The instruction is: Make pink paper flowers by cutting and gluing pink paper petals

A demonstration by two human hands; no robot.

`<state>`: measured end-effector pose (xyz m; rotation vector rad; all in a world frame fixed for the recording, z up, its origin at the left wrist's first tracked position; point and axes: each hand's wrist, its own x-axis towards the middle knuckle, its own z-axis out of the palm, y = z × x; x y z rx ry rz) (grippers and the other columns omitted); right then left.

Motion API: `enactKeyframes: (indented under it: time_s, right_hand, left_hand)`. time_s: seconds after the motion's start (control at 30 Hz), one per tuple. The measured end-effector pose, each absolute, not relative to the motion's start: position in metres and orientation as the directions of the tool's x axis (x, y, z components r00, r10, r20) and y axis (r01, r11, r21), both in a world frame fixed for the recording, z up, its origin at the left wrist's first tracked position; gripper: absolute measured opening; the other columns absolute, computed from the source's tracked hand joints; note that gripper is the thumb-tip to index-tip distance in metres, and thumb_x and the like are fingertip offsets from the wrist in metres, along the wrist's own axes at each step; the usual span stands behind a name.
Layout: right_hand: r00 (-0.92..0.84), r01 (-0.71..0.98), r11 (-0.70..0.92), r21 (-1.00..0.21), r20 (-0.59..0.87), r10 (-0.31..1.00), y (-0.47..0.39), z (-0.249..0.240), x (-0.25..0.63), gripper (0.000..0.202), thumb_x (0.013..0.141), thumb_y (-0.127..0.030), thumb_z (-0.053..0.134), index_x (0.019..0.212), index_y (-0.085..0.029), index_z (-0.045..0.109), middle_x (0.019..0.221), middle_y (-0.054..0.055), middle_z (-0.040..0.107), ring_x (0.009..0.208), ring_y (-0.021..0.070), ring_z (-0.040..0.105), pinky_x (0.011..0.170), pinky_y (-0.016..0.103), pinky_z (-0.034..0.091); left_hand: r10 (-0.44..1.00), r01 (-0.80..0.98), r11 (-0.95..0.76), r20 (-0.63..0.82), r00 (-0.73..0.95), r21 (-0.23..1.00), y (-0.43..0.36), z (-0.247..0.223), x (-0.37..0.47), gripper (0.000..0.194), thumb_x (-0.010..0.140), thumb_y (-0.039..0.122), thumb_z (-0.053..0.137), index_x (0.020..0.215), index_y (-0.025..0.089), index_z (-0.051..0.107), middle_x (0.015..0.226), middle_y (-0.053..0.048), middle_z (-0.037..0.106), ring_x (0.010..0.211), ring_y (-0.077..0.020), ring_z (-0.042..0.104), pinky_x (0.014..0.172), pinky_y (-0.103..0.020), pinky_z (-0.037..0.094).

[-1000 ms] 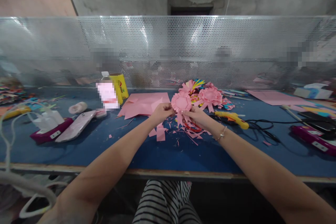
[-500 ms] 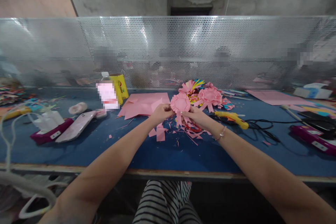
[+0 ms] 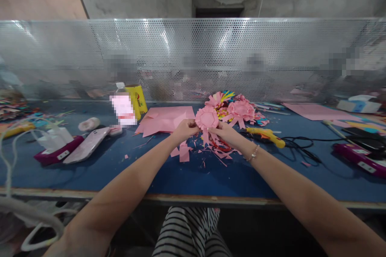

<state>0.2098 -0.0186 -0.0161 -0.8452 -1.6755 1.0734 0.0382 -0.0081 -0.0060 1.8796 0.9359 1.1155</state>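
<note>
A pink paper rosette [image 3: 206, 118] with ribbon tails faces me above the blue table. My left hand [image 3: 189, 127] pinches its left edge. On the other side, my right hand [image 3: 222, 131] grips the lower right edge by the tails, fingers closed. Beneath it lie red-handled scissors [image 3: 222, 147], partly hidden by my right hand and paper, among pink paper scraps [image 3: 184, 153]. Just behind, more pink rosettes [image 3: 241, 109] rest on a heap of coloured paper pieces. Left of my hands is a stack of pink paper sheets [image 3: 163, 118].
A yellow glue gun [image 3: 268, 135] with a black cable lies to the right, near a purple power strip [image 3: 360, 160]. At left are a phone [image 3: 87, 145], another power strip [image 3: 58, 150], a bottle [image 3: 123, 106] and a yellow container [image 3: 139, 100]. A perforated metal screen [image 3: 181, 40] bounds the table's back.
</note>
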Motion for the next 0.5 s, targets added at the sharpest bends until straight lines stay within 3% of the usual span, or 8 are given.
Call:
enactKeyframes:
  time_s: [0.1, 0.2, 0.5]
  right_hand:
    - [-0.284, 0.186, 0.468, -0.864, 0.409, 0.868, -0.0162, -0.0157, 0.2107, 0.02, 0.065, -0.031, 0.058, 0.079, -0.017, 0.058, 0.068, -0.001, 0.058, 0.062, 0.0112, 0.05, 0.06, 0.024, 0.04]
    - [-0.247, 0.271, 0.479, -0.835, 0.421, 0.873, -0.0161, -0.0143, 0.2116, 0.019, 0.066, -0.032, 0.056, 0.074, -0.015, 0.056, 0.063, -0.001, 0.055, 0.056, 0.01, 0.046, 0.056, 0.024, 0.038]
    - [-0.255, 0.25, 0.514, -0.821, 0.456, 0.853, -0.016, -0.0123, 0.2111, 0.018, 0.065, -0.029, 0.053, 0.075, -0.013, 0.053, 0.067, 0.0, 0.057, 0.061, 0.0107, 0.049, 0.059, 0.024, 0.039]
  left_hand:
    - [0.863, 0.145, -0.424, 0.35, 0.365, 0.894, -0.0102, -0.0054, 0.0401, 0.005, 0.055, 0.017, 0.053, 0.057, 0.012, 0.052, 0.044, 0.005, 0.045, 0.044, -0.0066, 0.043, 0.046, -0.019, 0.033]
    - [0.851, 0.107, -0.422, 0.352, 0.39, 0.9, -0.0104, -0.0061, 0.0412, 0.004, 0.055, 0.015, 0.052, 0.058, 0.012, 0.053, 0.043, 0.005, 0.044, 0.043, -0.0062, 0.042, 0.046, -0.02, 0.033]
    - [0.856, 0.1, -0.438, 0.381, 0.348, 0.893, -0.0086, -0.0075, 0.0414, 0.006, 0.053, 0.017, 0.055, 0.056, 0.011, 0.054, 0.047, 0.005, 0.045, 0.046, -0.0055, 0.041, 0.048, -0.019, 0.032]
